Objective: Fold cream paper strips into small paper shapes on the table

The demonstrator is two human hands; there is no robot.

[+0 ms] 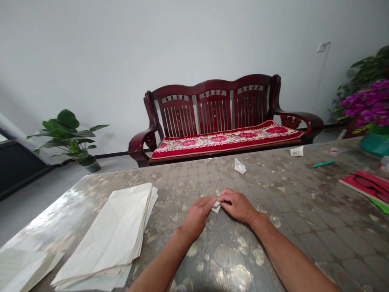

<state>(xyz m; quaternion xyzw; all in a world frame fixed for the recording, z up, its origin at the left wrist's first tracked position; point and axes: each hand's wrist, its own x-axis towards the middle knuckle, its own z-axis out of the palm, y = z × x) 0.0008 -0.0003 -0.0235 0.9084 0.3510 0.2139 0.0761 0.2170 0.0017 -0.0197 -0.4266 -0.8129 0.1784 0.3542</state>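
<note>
Between my two hands, low over the patterned tabletop (225, 243), is a small piece of folded white paper (216, 209). My left hand (199, 213) lies along its left side, with the fingers pressed together on it. From the right, my right hand (236, 205) pinches the paper's upper right edge, fingers curled. Part of the paper is hidden under the fingertips. Farther back on the table stands a white folded paper piece (240, 166), and a second folded piece (296, 151) sits near the far edge to the right.
A stack of white paper sheets (112, 231) lies to the left, beside an open booklet or pages (21, 267). On the right are a green pen (323, 164), glasses (372, 184) on a red book (349, 182), and a teal flowerpot (373, 145). A wooden bench (212, 101) stands behind the table.
</note>
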